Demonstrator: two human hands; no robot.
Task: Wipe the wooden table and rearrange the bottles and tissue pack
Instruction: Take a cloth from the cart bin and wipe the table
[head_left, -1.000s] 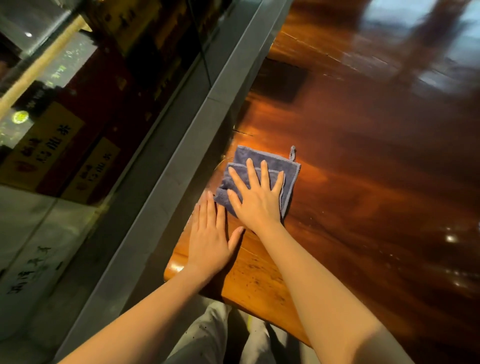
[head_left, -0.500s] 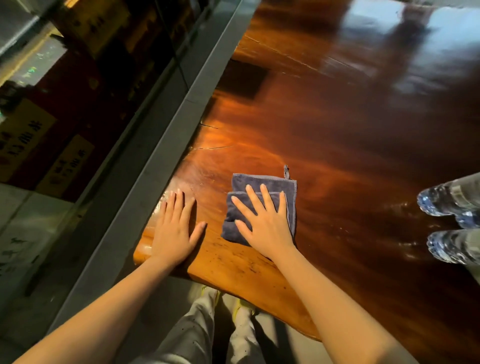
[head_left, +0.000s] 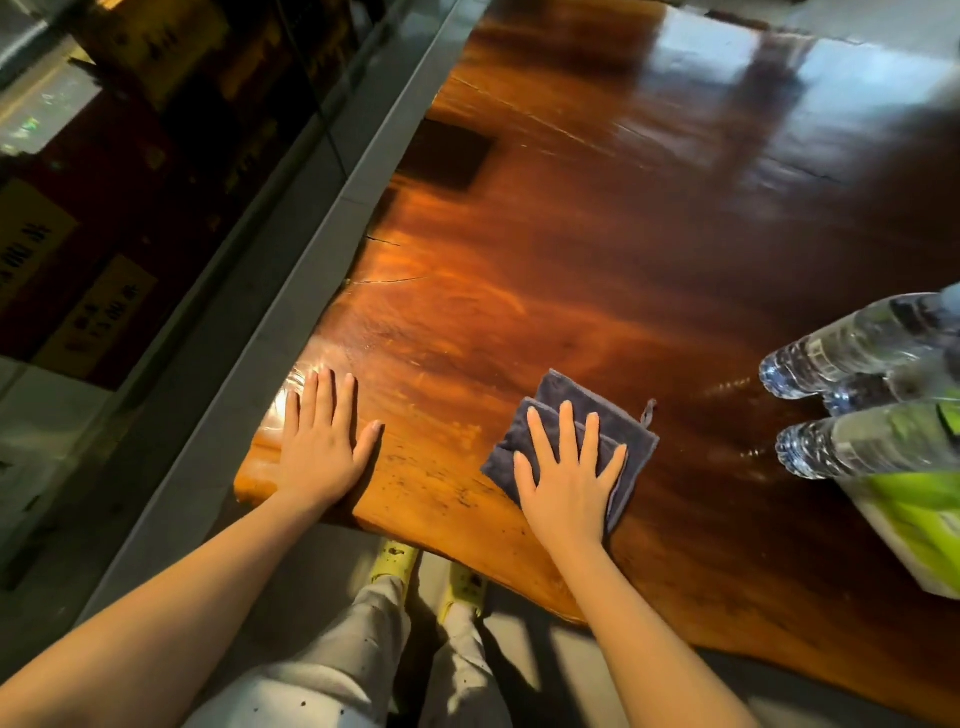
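A glossy reddish wooden table (head_left: 597, 249) fills most of the view. My right hand (head_left: 569, 478) presses flat, fingers spread, on a folded blue-grey cloth (head_left: 628, 431) near the table's front edge. My left hand (head_left: 322, 441) lies flat and empty on the table's near left corner. At the right edge stand clear plastic water bottles (head_left: 857, 348) (head_left: 872, 441), leaning in the wide-angle view. A green and white tissue pack (head_left: 919, 525) sits just in front of them, partly cut off by the frame.
A grey ledge (head_left: 291, 291) runs along the table's left side, with a dark glass wall (head_left: 119, 208) and yellow signs behind it. My legs and yellow shoes (head_left: 395, 561) stand on the floor below the front edge. A dark square patch (head_left: 447, 156) marks the tabletop farther back.
My right hand has slid the cloth to the right along the front edge, away from my left hand. The view shifted right, bringing the bottles and tissue pack into sight.
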